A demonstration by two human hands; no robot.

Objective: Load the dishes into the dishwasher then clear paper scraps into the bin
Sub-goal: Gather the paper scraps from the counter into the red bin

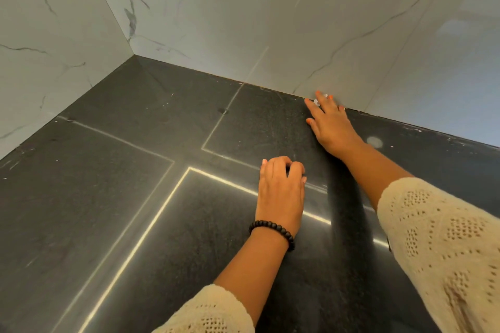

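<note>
At the counter's (135, 211) back edge, against the marble wall (270, 21), the right hand (331, 124) spreads its fingers over a small white paper scrap (317, 101). The scrap's axis cannot be told. The left hand (280, 186) rests mid-counter with fingers curled; whether they hold anything cannot be told.

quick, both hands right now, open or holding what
Left hand: fingers curled, resting on the dark countertop; whether it holds anything cannot be told.
Right hand: fingers straight, touching a white paper scrap by the wall.
</note>
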